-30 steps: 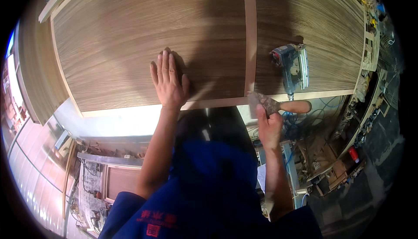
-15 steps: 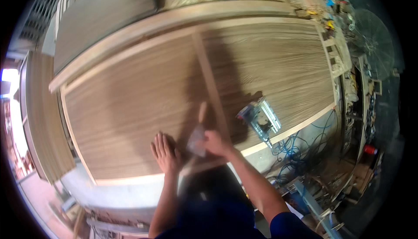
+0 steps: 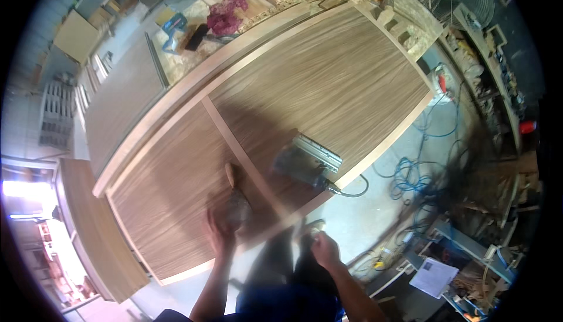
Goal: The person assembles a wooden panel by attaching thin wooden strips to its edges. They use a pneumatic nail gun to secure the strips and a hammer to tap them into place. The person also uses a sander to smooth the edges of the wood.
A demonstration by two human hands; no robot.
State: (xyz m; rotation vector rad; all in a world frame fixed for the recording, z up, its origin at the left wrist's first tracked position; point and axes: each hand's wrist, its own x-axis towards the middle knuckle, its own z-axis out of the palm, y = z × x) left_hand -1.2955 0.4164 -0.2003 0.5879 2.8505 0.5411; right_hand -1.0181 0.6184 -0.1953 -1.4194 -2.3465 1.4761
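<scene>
My left hand is over the brown wood-grain panel, close against the grey blade of a scraper-like tool with a wooden handle. Blur smears its fingers, so whether it grips the blade is unclear. Past the panel's near edge, my right hand is closed, with a small pale bit at its fingertips that I cannot make out. A nail gun with a silver magazine lies on the panel, right of the pale crossbar, a hose fitting at its near end.
Blue hose lies coiled on the floor to the right, near a white bucket. Beyond the panel are a maroon cloth and stacked boards. A standing panel is at the left; a white sheet lies lower right.
My right hand has left the scraper-like tool and moved off the panel's near edge. My left hand has come beside the blade. The whole view has turned, showing more floor at right.
</scene>
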